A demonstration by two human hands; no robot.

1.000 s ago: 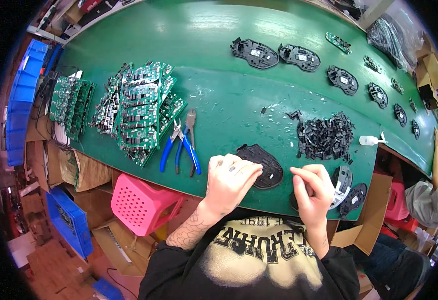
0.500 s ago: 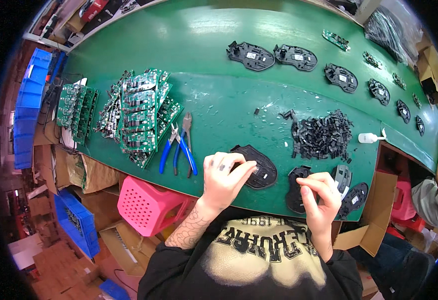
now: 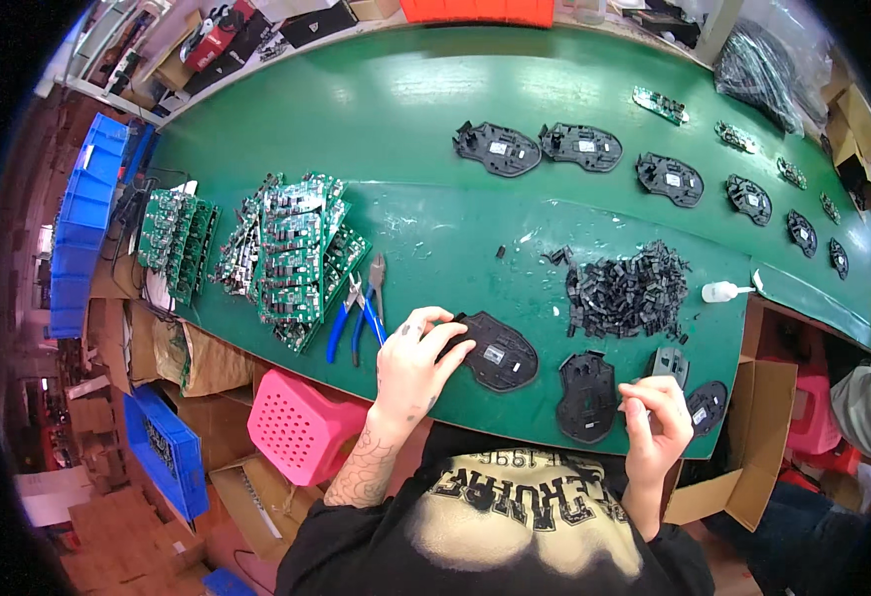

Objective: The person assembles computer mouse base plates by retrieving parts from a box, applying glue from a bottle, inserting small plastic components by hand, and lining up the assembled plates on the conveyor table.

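Observation:
My left hand is at the left edge of a black computer-mouse base shell, its thumb and forefinger slightly apart over the rim. A pale label shows on that shell. Beside it lies a second black shell, with my right hand just to its right. Thumb and forefinger of that hand are pinched together; whatever they hold is too small to make out. Behind my right hand are a grey mouse part and another dark shell.
Blue-handled cutters and pliers lie left of my hands, near stacked green circuit boards. A heap of small black pieces and a white bottle are on the right. More shells line the far side. A pink stool stands below.
My left hand has drawn back leftward from the shell's middle, its pinch loosening and uncovering the pale label. My right hand has shifted right, off the second shell. The view has tilted slightly.

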